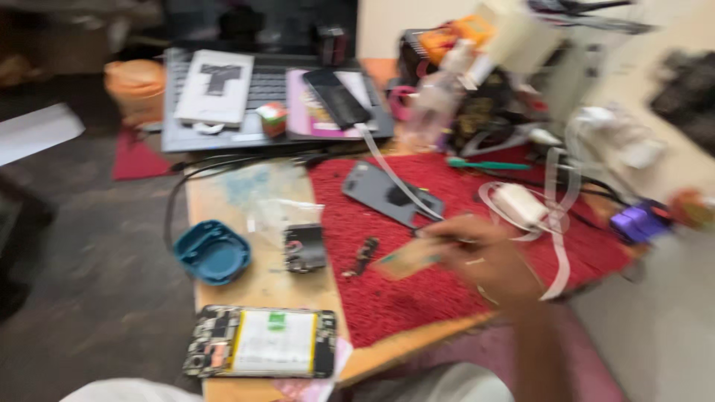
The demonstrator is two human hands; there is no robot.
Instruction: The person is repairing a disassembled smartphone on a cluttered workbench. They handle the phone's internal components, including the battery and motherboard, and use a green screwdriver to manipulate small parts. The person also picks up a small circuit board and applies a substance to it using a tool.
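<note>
While the view was blurred: the right hand [484, 257] hovered over the red mat [417, 298] near the bench's front edge.
Right hand grip: closed on a thin tan card [406, 260], pinched between the fingertips, with the card pointing left just above the mat.
Left hand: out of sight.
Small black part [363, 255]: lay on the mat just left of the card, apart from it.
Grey phone back [391, 195]: lay flat on the mat behind the hand, a pale ribbon crossing it.
Opened phone [261, 342]: lay at the bench's front left corner, its pale battery showing.
Blue dish [214, 251]: sat at the left edge of the bench [261, 286].
Black module [304, 248]: lay between dish and mat.
White charger [519, 205]: lay on the mat toward the right edge.
</note>
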